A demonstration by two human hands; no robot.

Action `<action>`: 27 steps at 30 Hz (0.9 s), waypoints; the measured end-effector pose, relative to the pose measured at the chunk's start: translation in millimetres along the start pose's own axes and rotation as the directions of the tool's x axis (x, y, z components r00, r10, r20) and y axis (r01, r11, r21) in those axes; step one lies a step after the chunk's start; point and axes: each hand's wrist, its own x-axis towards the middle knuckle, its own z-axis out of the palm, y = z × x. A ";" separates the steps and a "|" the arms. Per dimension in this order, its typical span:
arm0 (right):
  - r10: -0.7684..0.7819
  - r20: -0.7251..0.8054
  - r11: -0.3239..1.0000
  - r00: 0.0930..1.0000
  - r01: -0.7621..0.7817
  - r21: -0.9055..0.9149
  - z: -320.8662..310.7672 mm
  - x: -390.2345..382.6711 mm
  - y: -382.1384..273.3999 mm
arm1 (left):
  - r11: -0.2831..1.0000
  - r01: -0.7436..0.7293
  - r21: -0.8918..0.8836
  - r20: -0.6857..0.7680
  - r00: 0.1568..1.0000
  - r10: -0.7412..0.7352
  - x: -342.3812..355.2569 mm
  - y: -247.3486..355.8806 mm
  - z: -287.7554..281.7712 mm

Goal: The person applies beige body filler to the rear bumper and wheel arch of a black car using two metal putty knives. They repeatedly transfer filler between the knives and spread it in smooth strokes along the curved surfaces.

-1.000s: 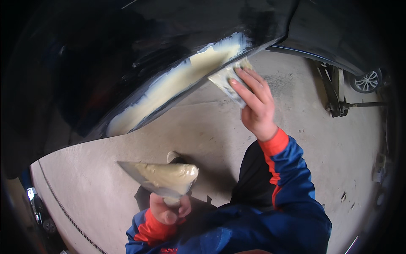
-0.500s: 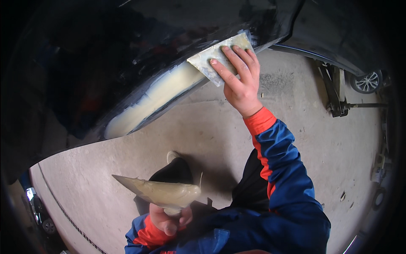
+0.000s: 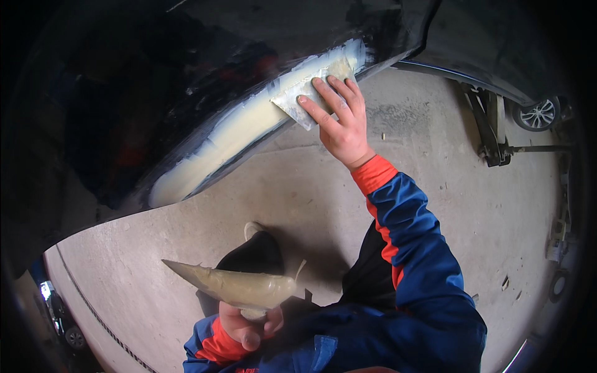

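Note:
My right hand (image 3: 342, 121) presses a flat, smeared putty spreader (image 3: 297, 104) against the lower edge of a dark car body panel (image 3: 155, 93). Its fingers lie spread on the spreader's face; the thumb is hidden. A long band of cream filler (image 3: 230, 138) runs along the panel on both sides of the spreader, with whitish smears at its far right end. Low in front of me, my left hand (image 3: 244, 326) grips a filler-coated mixing board (image 3: 242, 287) from below. The board is seen nearly edge-on, its pointed end to the left.
Grey concrete floor (image 3: 435, 199) stretches below the panel. A lift arm (image 3: 491, 130) and a car wheel (image 3: 538, 115) stand at the far right. Another car (image 3: 65, 323) is at the lower left, beside a dark floor grate (image 3: 99, 317). My knee (image 3: 255, 252) is under the board.
My right hand has drawn the spreader a little left and nearer along the band, uncovering filler at its upper right end. The left hand holds the board in nearly the same place.

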 end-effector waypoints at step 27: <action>-0.103 0.404 0.093 0.909 -0.396 0.914 -173.8 11.4 -56.3 | 0.974 0.150 0.169 0.078 0.983 -0.165 12.9 -11.1 -4.9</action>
